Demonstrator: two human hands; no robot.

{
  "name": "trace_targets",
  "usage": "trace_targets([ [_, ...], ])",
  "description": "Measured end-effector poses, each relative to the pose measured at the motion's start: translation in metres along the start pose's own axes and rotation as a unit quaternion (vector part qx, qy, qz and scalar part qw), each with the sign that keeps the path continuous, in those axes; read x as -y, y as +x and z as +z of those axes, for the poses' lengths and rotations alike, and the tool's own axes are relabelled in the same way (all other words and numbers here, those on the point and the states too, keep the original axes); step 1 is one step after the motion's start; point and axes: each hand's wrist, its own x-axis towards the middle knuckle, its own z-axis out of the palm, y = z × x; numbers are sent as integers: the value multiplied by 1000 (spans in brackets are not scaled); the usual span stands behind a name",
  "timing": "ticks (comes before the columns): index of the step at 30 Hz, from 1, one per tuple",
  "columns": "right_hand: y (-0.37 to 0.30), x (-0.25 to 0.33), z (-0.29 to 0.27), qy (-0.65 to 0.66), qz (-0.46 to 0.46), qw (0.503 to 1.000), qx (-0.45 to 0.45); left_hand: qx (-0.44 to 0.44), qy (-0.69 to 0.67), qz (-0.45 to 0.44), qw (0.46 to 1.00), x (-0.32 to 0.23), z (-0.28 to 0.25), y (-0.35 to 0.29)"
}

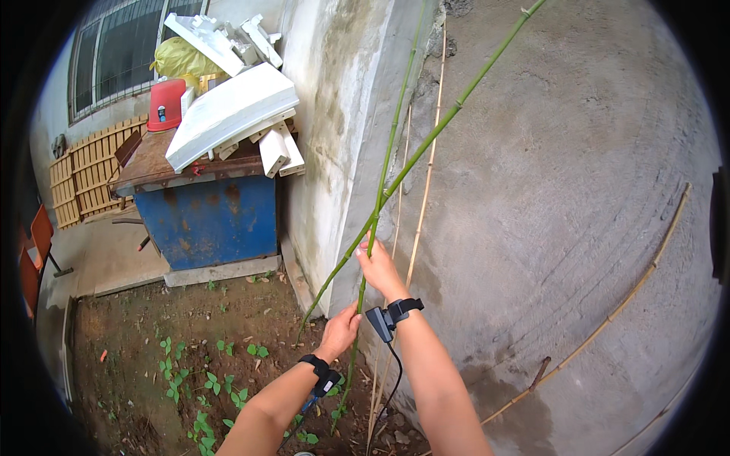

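Note:
Two long green bamboo poles cross in front of the concrete wall. The thicker bamboo pole [426, 144] slants from the upper right down to the soil at lower left. The thinner bamboo pole [396, 121] runs more upright and reaches the ground near the wall's foot. Just below the crossing, my right hand [382, 273] is closed round the thinner pole, its fingertips close to the thicker one. Lower down, my left hand [340, 333] grips the same thinner pole between thumb and fingers; some of its fingers are hidden. Each wrist wears a black strap with a small device.
Dry tan canes [430, 159] lean on the wall [563, 190], and a curved one [608, 319] stands at right. Small green seedlings [175, 372] grow in the soil. Behind, a rusty blue bin [209, 220] carries white foam pieces [236, 110] and a red bucket [166, 105].

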Motion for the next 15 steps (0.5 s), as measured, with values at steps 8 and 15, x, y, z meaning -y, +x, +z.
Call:
trace_targets([
  [8, 32, -2, 25, 163, 34, 983, -79, 9, 60, -41, 997, 2, -9, 24],
  [15, 58, -5, -15, 96, 12, 982, -165, 55, 78, 74, 993, 6, 4, 48],
])
